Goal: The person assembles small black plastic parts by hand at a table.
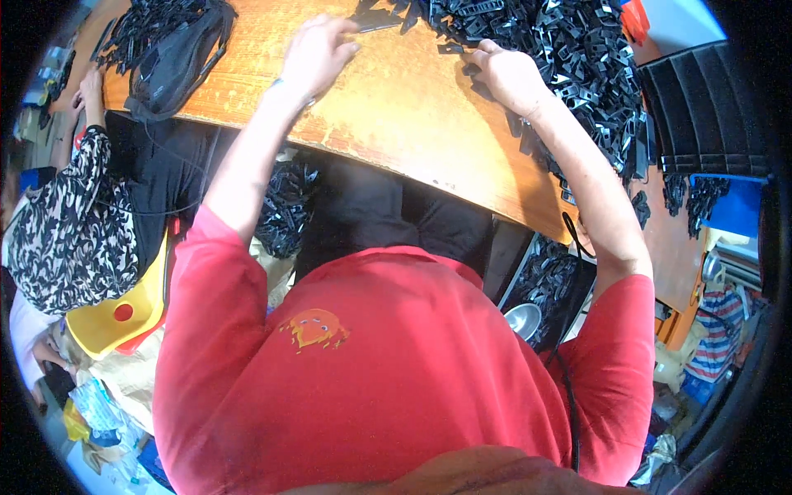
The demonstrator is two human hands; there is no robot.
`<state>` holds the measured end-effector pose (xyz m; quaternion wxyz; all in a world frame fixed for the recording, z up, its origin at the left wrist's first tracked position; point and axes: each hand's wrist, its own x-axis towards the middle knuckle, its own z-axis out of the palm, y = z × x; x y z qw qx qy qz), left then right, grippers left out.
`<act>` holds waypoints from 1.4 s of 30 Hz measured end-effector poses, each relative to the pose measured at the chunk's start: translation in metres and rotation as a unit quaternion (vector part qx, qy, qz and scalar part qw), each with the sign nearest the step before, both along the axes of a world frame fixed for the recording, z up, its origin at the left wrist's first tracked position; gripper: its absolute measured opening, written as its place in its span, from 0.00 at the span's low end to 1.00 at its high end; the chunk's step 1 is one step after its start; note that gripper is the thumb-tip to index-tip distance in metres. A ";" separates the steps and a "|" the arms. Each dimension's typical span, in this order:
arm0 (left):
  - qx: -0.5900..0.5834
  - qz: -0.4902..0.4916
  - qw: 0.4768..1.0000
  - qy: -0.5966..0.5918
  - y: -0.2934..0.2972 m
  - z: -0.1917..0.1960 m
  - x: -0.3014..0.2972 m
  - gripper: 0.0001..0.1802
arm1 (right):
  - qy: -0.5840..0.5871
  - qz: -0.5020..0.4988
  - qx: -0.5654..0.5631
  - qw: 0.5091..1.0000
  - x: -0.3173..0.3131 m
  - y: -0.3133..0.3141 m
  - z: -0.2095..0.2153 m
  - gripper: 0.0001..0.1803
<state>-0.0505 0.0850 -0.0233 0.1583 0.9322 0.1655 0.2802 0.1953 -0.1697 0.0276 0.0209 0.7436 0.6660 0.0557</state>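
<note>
Right hand (510, 79), fingers bent, is beside a small black part (450, 49) on the table (396, 107); left hand (315, 56), thumb apart, is at black strips (378, 20). Neither grip is clear. Rightward, a large heap (577, 62) seems left; what's done cannot be told.

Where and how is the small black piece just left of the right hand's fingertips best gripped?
Probably pinched at its right end, from the right: the small black piece looks low and flat on the wooden table, and that end faces the right hand. Whether the two touch is unclear.
</note>
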 end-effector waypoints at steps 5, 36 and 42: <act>0.053 0.034 0.998 0.003 -0.007 -0.004 0.054 0.15 | 0.042 -0.001 0.072 0.997 -0.014 0.009 -0.004 0.11; 0.008 -0.029 0.999 0.010 -0.048 0.007 -0.023 0.14 | 0.209 0.090 0.019 0.974 -0.091 0.031 -0.011 0.09; -0.031 -0.004 0.999 0.011 -0.044 -0.002 -0.033 0.12 | 0.142 0.026 0.043 0.989 -0.094 0.036 -0.011 0.10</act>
